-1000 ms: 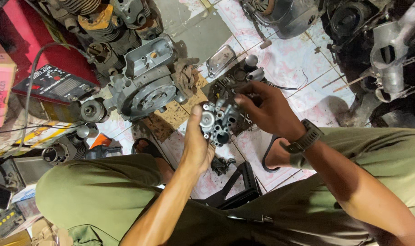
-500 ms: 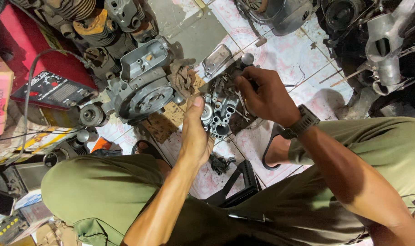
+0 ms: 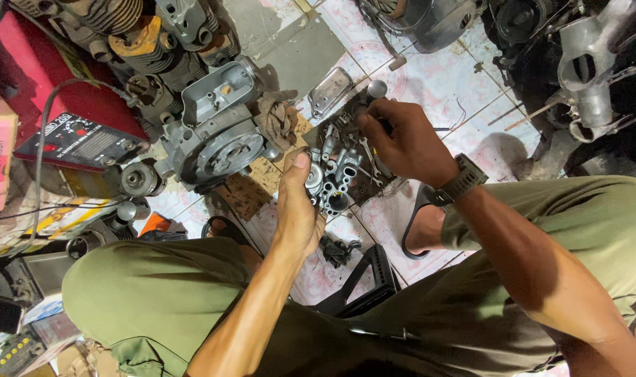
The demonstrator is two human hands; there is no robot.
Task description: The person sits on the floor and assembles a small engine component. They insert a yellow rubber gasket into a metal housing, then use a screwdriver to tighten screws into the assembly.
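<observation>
The left hand [image 3: 297, 209] clasps a small grey metal carburettor [image 3: 330, 183] just above the tiled floor [image 3: 443, 77], while the right hand [image 3: 401, 139] pinches a thin tool [image 3: 440, 128] at its top. Beside them lie one engine casing [image 3: 217, 136], one brown rag [image 3: 277, 119] and one metal cover [image 3: 330, 89].

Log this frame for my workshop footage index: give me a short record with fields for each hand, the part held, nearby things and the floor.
left hand: grips a small grey metal carburettor-like part from below, thumb up
right hand: fingers closed at the part's top end; any tool is hidden
wristwatch: dark, on the right wrist
engine casing: grey, left of the part
rag: dirty, beside the casing
floor: patterned tiles
</observation>
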